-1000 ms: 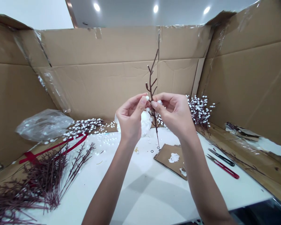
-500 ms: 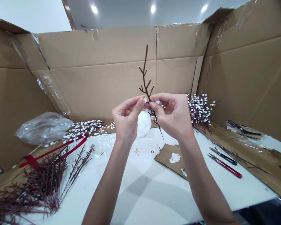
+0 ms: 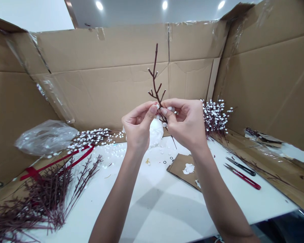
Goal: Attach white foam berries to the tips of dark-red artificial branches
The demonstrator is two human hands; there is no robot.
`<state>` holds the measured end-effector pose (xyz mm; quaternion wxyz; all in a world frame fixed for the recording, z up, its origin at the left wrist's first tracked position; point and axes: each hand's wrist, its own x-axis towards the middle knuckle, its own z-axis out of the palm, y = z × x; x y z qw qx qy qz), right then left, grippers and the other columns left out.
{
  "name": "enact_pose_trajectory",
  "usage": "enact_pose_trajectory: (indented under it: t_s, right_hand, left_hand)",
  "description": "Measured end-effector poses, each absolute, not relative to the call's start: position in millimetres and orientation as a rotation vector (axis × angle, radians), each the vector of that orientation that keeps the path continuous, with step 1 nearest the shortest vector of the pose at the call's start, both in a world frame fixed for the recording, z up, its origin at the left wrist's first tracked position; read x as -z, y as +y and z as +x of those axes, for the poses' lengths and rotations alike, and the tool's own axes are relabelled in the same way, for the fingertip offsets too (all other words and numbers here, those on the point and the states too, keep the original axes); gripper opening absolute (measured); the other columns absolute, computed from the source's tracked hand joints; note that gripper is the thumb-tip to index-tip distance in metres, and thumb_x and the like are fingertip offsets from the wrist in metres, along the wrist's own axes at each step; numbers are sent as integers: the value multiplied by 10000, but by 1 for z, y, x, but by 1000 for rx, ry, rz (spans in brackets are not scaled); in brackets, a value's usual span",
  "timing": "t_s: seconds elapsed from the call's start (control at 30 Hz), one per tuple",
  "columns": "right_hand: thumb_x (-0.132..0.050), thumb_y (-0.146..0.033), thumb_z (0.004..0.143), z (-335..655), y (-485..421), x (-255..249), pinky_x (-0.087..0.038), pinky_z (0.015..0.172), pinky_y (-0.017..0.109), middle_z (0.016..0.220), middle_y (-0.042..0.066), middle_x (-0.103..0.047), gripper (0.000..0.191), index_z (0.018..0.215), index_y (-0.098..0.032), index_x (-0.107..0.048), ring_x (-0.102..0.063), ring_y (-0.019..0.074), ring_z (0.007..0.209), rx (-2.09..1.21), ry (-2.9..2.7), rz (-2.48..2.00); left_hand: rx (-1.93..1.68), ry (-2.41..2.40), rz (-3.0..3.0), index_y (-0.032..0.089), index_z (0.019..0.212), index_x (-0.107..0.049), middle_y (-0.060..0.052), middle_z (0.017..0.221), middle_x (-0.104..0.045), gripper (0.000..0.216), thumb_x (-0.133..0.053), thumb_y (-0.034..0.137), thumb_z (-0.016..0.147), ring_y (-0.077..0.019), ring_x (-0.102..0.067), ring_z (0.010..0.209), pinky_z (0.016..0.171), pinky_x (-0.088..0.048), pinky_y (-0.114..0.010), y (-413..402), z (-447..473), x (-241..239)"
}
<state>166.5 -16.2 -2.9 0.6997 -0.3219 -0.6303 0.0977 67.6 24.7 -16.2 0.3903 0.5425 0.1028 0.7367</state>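
Observation:
A dark brown bare twig [image 3: 154, 79] stands upright above the white table [image 3: 152, 202], held between both my hands. My right hand [image 3: 186, 123] is closed, pinching the twig's stem, with small white foam beads [image 3: 170, 108] at its fingertips. My left hand [image 3: 139, 126] is closed too, thumb and forefinger pinching a white bead [image 3: 157, 106] against a side shoot of the twig. The twig's lower end pokes out below my right hand.
A heap of bare dark twigs [image 3: 40, 199] lies front left beside a red ribbon [image 3: 55, 161]. Beaded twigs lie at back left [image 3: 91, 136] and stand at back right [image 3: 215, 116]. Clear plastic bag [image 3: 47, 136], cardboard scrap with glue [image 3: 186, 168], red snips [image 3: 243, 177], cardboard walls all round.
The twig has been lifted a little and tilted from leaning right to standing nearly upright. Both hands kept their pinch and stayed close together.

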Motion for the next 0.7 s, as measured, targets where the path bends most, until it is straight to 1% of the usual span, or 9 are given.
enact_pose_trajectory:
  t_s: [0.17, 0.3, 0.4, 0.47, 0.53, 0.6, 0.63, 0.67, 0.7]
  right_hand:
    - [-514, -31, 679, 167, -16, 3, -493, 592, 223, 667, 18, -664, 202, 680, -129, -690, -610, 115, 645, -236, -1397, -701]
    - [-550, -67, 694, 167, -16, 1, -495, 584, 232, 662, 23, -664, 153, 693, -121, -693, -604, 114, 632, -307, -1392, -709]
    - [-591, -105, 705, 168, -17, 0, -497, 587, 238, 679, 31, -676, 103, 699, -119, -692, -606, 113, 630, -373, -1388, -696]
    - [-615, -120, 708, 169, -18, -2, -499, 593, 239, 694, 35, -684, 73, 704, -119, -688, -612, 114, 642, -429, -1390, -681]
    - [-642, -139, 706, 171, -19, -3, -498, 588, 237, 700, 35, -688, 42, 707, -122, -680, -614, 112, 643, -495, -1375, -666]
    - [-670, -178, 706, 174, -19, -3, -503, 599, 244, 700, 33, -689, 48, 715, -131, -677, -622, 116, 646, -581, -1348, -643]
    - [-683, -207, 705, 176, -18, -3, -509, 614, 253, 704, 33, -691, 70, 720, -139, -678, -631, 122, 656, -629, -1332, -621]
    - [-693, -236, 706, 177, -17, -3, -518, 636, 267, 712, 35, -694, 93, 730, -147, -680, -641, 130, 672, -680, -1318, -598]
    - [-700, -260, 706, 178, -16, -2, -524, 657, 280, 719, 36, -697, 113, 738, -154, -682, -651, 139, 689, -728, -1308, -573]
  left_hand:
    - [-1864, 232, 1347, 226, 698, -732, -5, 778, -728, 170, -813, 314, 577, -130, -674, 764, 744, -538, -256, 25, 70, 17]
    - [-1845, 248, 1337, 225, 710, -731, -7, 788, -726, 151, -797, 314, 607, -119, -667, 747, 736, -528, -247, 25, 70, 17]
    - [-1783, 248, 1353, 214, 749, -733, -16, 802, -722, 162, -777, 326, 640, -111, -661, 731, 726, -519, -235, 26, 64, 14]
    - [-1695, 241, 1378, 216, 828, -733, -30, 846, -720, 197, -753, 338, 675, -115, -663, 768, 758, -516, -232, 30, 53, 11]
    - [-1526, 241, 1461, 222, 954, -715, -59, 952, -712, 282, -732, 347, 701, -138, -663, 855, 800, -513, -243, 37, 38, 9]
    - [-1206, 258, 1631, 213, 1063, -679, -93, 1061, -686, 400, -742, 339, 689, -168, -653, 922, 822, -514, -270, 45, 23, 10]
    - [-980, 279, 1735, 204, 1087, -668, -103, 1083, -678, 437, -752, 327, 676, -176, -650, 924, 817, -517, -284, 48, 16, 11]
    - [-744, 291, 1835, 188, 1067, -676, -108, 1070, -681, 428, -759, 310, 665, -184, -647, 924, 809, -519, -292, 52, 11, 12]
    - [-547, 300, 1915, 172, 1006, -698, -107, 1026, -693, 363, -756, 291, 668, -187, -643, 930, 801, -519, -290, 54, 8, 14]
